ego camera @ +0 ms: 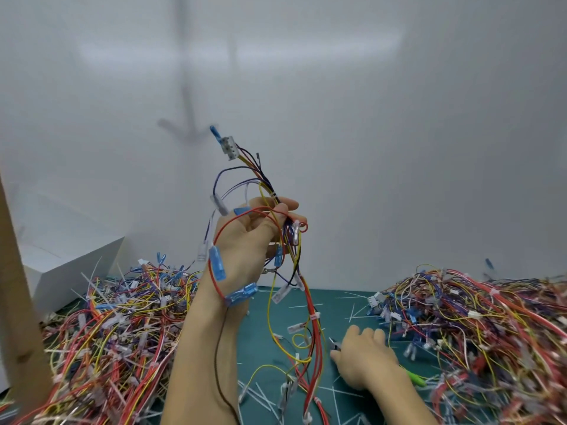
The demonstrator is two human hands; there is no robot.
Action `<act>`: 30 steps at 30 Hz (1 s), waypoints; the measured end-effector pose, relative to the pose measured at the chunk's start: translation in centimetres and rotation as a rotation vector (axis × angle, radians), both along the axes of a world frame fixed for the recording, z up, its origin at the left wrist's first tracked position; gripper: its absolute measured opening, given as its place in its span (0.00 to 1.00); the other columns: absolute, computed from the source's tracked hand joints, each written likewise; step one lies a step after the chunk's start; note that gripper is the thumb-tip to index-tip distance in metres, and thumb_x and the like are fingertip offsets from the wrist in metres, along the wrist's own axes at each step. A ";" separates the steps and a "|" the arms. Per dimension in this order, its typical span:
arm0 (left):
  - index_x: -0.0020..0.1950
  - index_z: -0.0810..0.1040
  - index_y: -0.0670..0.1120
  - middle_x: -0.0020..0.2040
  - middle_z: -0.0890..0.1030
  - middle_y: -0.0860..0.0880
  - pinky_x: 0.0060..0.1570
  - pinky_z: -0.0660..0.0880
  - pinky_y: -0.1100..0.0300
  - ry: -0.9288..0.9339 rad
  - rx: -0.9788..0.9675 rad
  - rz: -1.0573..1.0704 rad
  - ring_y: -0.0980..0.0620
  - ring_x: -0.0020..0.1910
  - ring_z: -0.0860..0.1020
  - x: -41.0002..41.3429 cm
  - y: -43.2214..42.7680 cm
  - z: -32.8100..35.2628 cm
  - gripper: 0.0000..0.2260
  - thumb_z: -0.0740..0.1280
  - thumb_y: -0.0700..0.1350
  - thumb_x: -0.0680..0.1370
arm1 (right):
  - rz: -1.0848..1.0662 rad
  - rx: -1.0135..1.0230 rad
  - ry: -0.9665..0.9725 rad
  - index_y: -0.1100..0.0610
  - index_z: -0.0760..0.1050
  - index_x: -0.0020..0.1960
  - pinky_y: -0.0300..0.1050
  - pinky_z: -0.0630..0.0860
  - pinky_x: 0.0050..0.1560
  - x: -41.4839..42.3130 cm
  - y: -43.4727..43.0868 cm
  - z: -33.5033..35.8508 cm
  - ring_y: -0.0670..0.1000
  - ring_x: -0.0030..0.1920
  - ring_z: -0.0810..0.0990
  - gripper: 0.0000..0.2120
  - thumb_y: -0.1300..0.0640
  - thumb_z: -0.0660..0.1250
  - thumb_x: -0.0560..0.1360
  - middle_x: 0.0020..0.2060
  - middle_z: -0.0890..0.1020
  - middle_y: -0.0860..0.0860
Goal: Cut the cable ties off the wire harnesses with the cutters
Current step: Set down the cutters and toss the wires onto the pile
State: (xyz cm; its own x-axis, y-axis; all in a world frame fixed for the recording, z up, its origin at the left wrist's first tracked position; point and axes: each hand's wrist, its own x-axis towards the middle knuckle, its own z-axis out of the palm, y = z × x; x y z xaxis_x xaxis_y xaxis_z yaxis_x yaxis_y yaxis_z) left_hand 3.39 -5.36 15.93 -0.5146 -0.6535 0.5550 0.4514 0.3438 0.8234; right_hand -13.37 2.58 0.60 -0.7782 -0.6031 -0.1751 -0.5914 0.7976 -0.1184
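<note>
My left hand [250, 240] is raised above the table and grips a wire harness [310, 305] of red, yellow and purple wires. The harness's white connector [229, 147] sticks up above the hand, and its long wires hang down to the green mat. A white cable tie [314, 316] wraps the hanging red wires. My right hand [365, 360] is low over the mat and holds the cutters [335, 345], whose dark jaws poke out to the left of the fingers. A green handle tip [414, 378] shows behind the wrist. The jaws are right of the hanging wires, apart from them.
Large heaps of tangled harnesses lie on the left [116, 326] and the right [478, 329]. Cut white tie pieces [334, 397] litter the green mat [267, 342]. A white box [73, 271] stands at the back left, a wooden post [18, 302] at the left edge.
</note>
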 end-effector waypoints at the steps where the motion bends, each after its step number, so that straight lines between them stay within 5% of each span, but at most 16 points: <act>1: 0.50 0.81 0.43 0.36 0.85 0.51 0.37 0.81 0.64 -0.001 0.002 0.004 0.57 0.35 0.83 0.0 0.0 0.1 0.07 0.62 0.39 0.82 | 0.007 0.002 0.020 0.60 0.59 0.74 0.55 0.64 0.70 0.1 -0.1 -0.2 0.60 0.73 0.60 0.29 0.41 0.55 0.82 0.72 0.64 0.60; 17: 0.48 0.80 0.43 0.33 0.84 0.51 0.38 0.81 0.61 -0.051 -0.011 0.006 0.57 0.34 0.82 -0.3 0.3 0.1 0.09 0.61 0.39 0.82 | 0.059 0.039 0.213 0.57 0.60 0.70 0.53 0.62 0.67 0.9 -0.6 -1.6 0.58 0.67 0.65 0.27 0.38 0.47 0.82 0.68 0.68 0.58; 23: 0.47 0.80 0.43 0.33 0.84 0.52 0.36 0.80 0.62 -0.054 -0.030 0.024 0.57 0.33 0.82 -0.3 0.2 0.0 0.09 0.61 0.38 0.82 | 0.045 0.038 0.237 0.58 0.59 0.73 0.54 0.62 0.67 1.1 -0.8 -1.4 0.59 0.68 0.65 0.39 0.28 0.46 0.76 0.68 0.68 0.58; 26: 0.47 0.80 0.43 0.33 0.84 0.52 0.36 0.80 0.63 -0.053 -0.038 0.035 0.58 0.33 0.83 -0.3 0.1 0.0 0.09 0.61 0.38 0.82 | 0.012 -0.095 0.283 0.58 0.59 0.73 0.56 0.63 0.67 1.5 -0.8 0.6 0.59 0.68 0.65 0.41 0.27 0.44 0.76 0.68 0.69 0.58; 30: 0.46 0.80 0.44 0.33 0.84 0.52 0.36 0.80 0.62 -0.047 -0.029 0.033 0.57 0.33 0.82 -0.3 -0.1 0.0 0.09 0.61 0.38 0.82 | 0.049 -0.665 0.265 0.52 0.67 0.58 0.52 0.68 0.59 1.8 -0.2 5.4 0.54 0.58 0.71 0.22 0.35 0.51 0.80 0.57 0.76 0.52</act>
State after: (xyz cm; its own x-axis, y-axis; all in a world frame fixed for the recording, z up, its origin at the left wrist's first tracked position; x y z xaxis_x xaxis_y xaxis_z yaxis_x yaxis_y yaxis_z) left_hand 3.09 -5.44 15.90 -0.5192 -0.6546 0.5495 0.4003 0.3819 0.8330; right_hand -11.53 2.33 6.03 -0.7129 -0.5518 0.4327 -0.7010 0.5779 -0.4179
